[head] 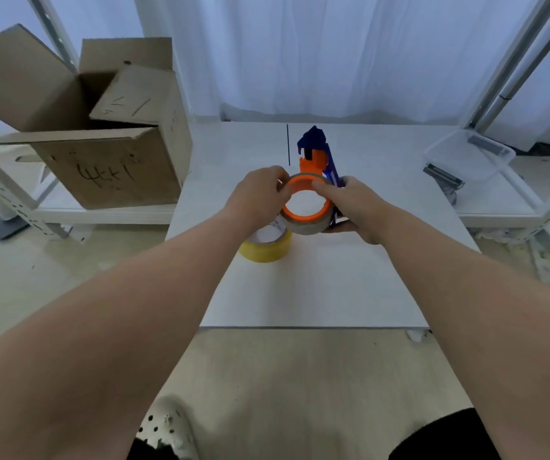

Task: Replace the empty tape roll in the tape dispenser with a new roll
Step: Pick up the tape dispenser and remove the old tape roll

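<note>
A blue and orange tape dispenser (315,151) is held above the middle of the white board (316,287). Its orange hub (306,219) carries a thin brownish empty roll (303,227). My right hand (350,204) grips the dispenser's blue handle from the right, with the thumb lying on the roll's top rim. My left hand (260,194) pinches the roll's left rim with thumb and fingers. A full yellow tape roll (267,247) lies flat on the board, just below my left hand and partly hidden by it.
An open cardboard box (101,127) sits on a low rack at the left. A clear plastic tub (469,154) and a small dark object (443,180) are at the right. White curtains hang behind. A perforated white shoe (167,426) shows at the bottom.
</note>
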A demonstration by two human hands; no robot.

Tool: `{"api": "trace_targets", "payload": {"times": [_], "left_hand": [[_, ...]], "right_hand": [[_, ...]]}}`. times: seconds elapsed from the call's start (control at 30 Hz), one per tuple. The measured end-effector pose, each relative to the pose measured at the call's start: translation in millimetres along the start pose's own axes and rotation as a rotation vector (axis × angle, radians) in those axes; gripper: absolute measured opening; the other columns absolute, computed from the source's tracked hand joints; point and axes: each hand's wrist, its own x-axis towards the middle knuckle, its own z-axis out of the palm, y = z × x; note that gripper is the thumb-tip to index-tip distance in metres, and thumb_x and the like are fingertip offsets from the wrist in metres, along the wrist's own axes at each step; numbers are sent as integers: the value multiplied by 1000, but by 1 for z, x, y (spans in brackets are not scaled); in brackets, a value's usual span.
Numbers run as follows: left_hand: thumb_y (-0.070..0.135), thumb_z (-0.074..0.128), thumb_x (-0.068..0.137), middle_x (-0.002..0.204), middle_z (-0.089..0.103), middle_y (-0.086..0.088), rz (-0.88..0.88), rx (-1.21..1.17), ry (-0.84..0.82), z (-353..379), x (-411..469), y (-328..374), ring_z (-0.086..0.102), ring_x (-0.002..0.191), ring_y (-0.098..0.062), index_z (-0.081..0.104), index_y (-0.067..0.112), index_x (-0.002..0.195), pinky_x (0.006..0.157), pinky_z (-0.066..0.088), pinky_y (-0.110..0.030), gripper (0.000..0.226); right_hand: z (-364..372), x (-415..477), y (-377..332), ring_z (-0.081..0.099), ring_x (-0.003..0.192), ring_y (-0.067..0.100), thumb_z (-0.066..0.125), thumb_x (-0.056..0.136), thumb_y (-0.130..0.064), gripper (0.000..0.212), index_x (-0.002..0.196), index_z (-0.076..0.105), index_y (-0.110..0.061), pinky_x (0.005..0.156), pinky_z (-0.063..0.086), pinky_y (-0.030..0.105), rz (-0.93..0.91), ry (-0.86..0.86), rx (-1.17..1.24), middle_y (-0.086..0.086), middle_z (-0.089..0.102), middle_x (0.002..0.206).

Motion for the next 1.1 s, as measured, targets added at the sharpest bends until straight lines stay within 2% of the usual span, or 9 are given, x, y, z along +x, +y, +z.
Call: {"api": "trace_targets", "payload": {"times": [0.23,0.33,0.43,0.57,0.67,0.77,0.87,0.97,1.1], "left_hand": [[30,58,89,117,63,-6,-21,-244,90,-20,1,17,61,94,-19,57,13,120,87,55,-37,36],[40,71,79,137,48,-5,9,-276,-77,-18,-5,21,48,120,-20,37,17,139,102,44,-38,73],[46,80,66,146,26,-7,6,-157,-88,-9,-9,23,34,132,-25,13,21,148,103,36,-36,109],[52,79,64,141,31,-7,40,-46,83,-13,-9,17,36,128,-26,19,18,145,96,38,-34,106],[42,83,64,142,32,-5,130,16,-10,-23,-9,6,37,128,-24,20,22,144,95,38,-32,103],[27,85,64,146,28,-2,268,188,-168,-32,-12,2,43,125,-24,16,27,144,94,43,-32,106],[22,83,67,146,26,-1,356,291,-257,-25,-15,6,51,114,-23,12,29,145,84,48,-27,106],[20,82,68,147,22,-2,340,260,-311,-18,-16,9,49,117,-26,10,32,145,83,45,-26,106],[32,81,70,148,19,-4,147,-30,-415,-18,-13,14,30,134,-27,5,32,147,103,36,-38,108]], "right_hand": [[-7,-9,-15,61,99,24,59,92,-28,19,105,51,-17,71,56,36,-31,15,232,4,62,101],[-7,-9,-17,62,90,19,62,90,-27,46,128,41,-13,67,55,31,-99,134,255,5,59,104],[-2,-8,-22,61,84,16,63,89,-27,51,132,38,-14,64,53,29,-119,139,334,4,59,104],[4,-11,-21,63,94,22,66,86,-24,54,130,37,-13,64,56,34,-81,22,376,8,59,105],[-6,-18,-12,68,98,29,69,84,-29,58,130,37,-13,71,60,39,-65,-13,335,15,65,109],[-19,-26,-5,70,94,27,69,84,-34,58,131,40,-16,84,58,43,-92,25,268,12,70,98],[-25,-34,-2,67,98,30,65,86,-37,51,128,44,-18,81,59,41,-91,50,223,10,67,104],[-28,-39,2,63,106,36,66,85,-34,49,126,47,-14,81,59,43,-66,67,207,13,62,118],[-28,-42,2,61,110,38,69,81,-28,49,123,51,-11,92,54,50,-80,109,269,13,63,119]]}}
